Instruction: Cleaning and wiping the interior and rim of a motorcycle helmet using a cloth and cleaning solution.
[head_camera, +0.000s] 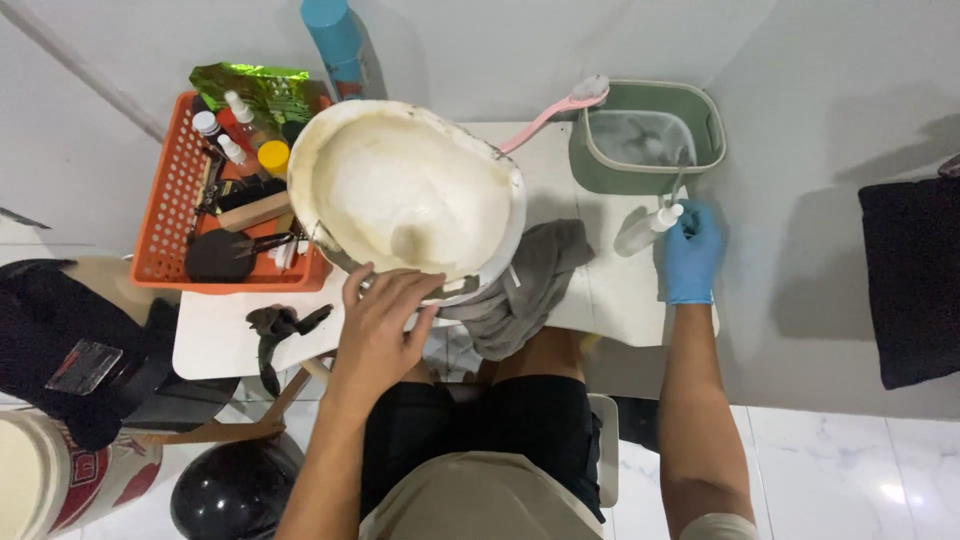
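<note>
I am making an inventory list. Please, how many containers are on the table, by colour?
Orange basket: 1
Green tub: 1
Clear spray bottle, held by the gloved right hand: 1
Total: 3

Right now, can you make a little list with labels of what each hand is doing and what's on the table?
left hand: bare left hand rests on the near rim of the white helmet shell, fingers spread
right hand: blue-gloved right hand holds a small clear spray bottle
under the shell: grey cloth
table: small white table
left side: orange basket with little bottles and tools
right side: green tub, pink brush beside it
near edge: dark glove
</note>
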